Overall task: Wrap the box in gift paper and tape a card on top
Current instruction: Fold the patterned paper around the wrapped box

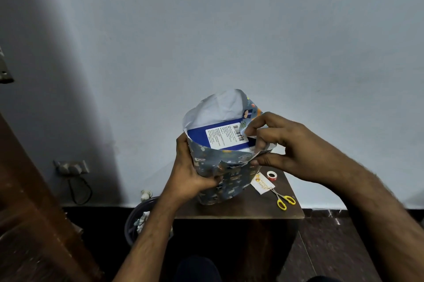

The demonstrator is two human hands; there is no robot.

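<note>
The blue box [220, 138] stands on end on the counter [252, 208] inside thin, floppy gift paper [220, 180], which the left hand [192, 176] grips at the side while the right hand [291, 151] fingers [250, 131] pinch its top edge, the best place to fold.

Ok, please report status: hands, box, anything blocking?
Left hand grips gift paper around box. Right hand pinches paper edge. Box top uncovered. Nothing blocking.

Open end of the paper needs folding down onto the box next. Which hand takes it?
Right, probably. The right hand already pinches the gift paper edge at the open end, over the box. The left hand grips the wrapped side, steadying it.
</note>
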